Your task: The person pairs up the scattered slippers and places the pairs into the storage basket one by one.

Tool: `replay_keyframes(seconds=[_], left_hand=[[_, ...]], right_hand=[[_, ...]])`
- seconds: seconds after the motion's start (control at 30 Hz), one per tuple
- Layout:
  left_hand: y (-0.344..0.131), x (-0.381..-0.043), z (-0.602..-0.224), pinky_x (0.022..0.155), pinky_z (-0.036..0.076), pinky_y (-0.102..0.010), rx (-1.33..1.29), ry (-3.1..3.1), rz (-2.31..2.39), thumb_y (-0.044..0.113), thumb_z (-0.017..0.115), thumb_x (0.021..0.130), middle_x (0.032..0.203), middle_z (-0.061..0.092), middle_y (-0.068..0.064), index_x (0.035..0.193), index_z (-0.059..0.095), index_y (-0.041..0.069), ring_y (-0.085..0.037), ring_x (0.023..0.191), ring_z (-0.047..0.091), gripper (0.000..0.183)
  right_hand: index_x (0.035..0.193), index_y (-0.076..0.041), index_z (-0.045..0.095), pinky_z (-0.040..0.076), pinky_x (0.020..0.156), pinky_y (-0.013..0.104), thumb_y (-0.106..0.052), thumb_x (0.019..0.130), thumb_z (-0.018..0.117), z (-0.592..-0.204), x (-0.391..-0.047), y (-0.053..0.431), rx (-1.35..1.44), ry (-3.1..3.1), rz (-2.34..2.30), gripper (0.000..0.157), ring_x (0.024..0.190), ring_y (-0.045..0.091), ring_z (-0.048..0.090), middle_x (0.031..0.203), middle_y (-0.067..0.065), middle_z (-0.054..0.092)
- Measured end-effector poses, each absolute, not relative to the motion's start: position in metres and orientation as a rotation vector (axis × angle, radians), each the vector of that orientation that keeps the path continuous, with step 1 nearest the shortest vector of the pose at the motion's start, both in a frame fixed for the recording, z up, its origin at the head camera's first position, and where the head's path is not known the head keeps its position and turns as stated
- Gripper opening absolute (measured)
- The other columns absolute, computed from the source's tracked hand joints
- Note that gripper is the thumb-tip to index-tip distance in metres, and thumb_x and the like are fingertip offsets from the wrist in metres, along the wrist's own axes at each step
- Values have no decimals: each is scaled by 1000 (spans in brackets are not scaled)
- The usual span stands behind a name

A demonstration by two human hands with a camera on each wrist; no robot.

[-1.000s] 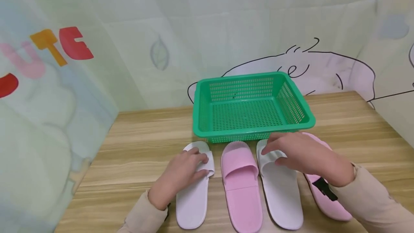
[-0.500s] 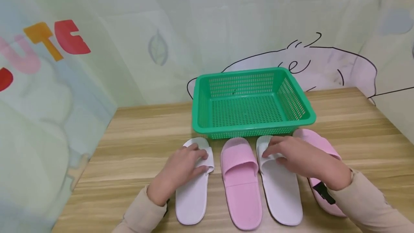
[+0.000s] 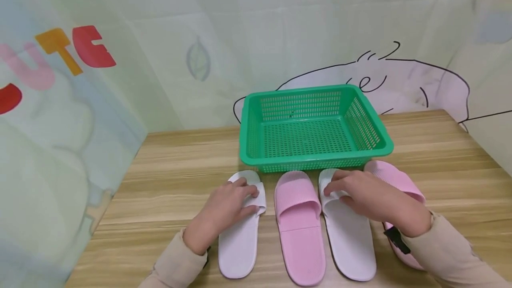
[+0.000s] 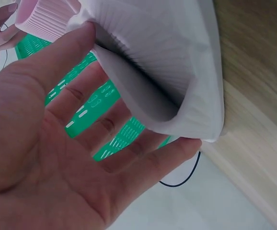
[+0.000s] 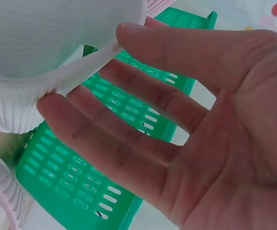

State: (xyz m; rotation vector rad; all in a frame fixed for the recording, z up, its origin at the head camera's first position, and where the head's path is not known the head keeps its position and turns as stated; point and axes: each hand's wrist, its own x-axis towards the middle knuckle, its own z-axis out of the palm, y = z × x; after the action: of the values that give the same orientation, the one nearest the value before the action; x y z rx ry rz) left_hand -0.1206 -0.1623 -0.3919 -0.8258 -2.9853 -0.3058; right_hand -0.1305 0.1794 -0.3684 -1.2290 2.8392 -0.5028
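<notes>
Head view: two splayed hands (image 3: 230, 204) (image 3: 365, 193) touch two white slippers (image 3: 239, 250) (image 3: 350, 243) beside two pink slippers (image 3: 301, 243) (image 3: 394, 178).

The left white slipper (image 3: 238, 252) and right white slipper (image 3: 354, 248) look like soft matt plastic or foam, their straps finely ribbed, their footbeds smooth. The left pink slipper (image 3: 303, 254) has the same matt finish and a ribbed strap. The green basket (image 3: 256, 162) is smooth, faintly glossy plastic, pierced with slots. The table (image 3: 172, 168) shows smooth wood grain. At the far side, the printed backdrop (image 3: 160, 57) resembles creased cloth; the beige sleeves (image 3: 178, 259) are matt cloth.
</notes>
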Motion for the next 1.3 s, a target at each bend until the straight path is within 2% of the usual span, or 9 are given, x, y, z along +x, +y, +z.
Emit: replay_keyframes(seconds=[0.3, 0.87, 1.3], left_hand=[[-161, -118, -391, 71, 56, -43, -809, -2989, -325, 20, 88, 88, 96, 63, -7, 106, 76, 11, -24, 76, 60, 24], [-157, -118, -391, 71, 55, -45, -792, -2995, -330, 21, 87, 88, 96, 63, -7, 107, 76, 12, -26, 79, 63, 23], [-159, -114, -395, 74, 57, -47, -812, -2914, -386, 16, 86, 88, 97, 66, -8, 106, 75, 10, -28, 78, 64, 22]], right_hand=[[106, -21, 81, 59, 76, 31, 3, 86, 81, -368, -133, 179, -1265, 2827, -492, 31, 94, 14, 70, 102, -8, 71], [110, -20, 81, 59, 78, 31, 1, 87, 82, -373, -132, 181, -1232, 2812, -533, 31, 95, 15, 70, 105, -6, 72], [109, -22, 81, 57, 78, 33, 1, 87, 82, -373, -133, 179, -1236, 2822, -538, 32, 94, 15, 69, 102, -8, 70]])
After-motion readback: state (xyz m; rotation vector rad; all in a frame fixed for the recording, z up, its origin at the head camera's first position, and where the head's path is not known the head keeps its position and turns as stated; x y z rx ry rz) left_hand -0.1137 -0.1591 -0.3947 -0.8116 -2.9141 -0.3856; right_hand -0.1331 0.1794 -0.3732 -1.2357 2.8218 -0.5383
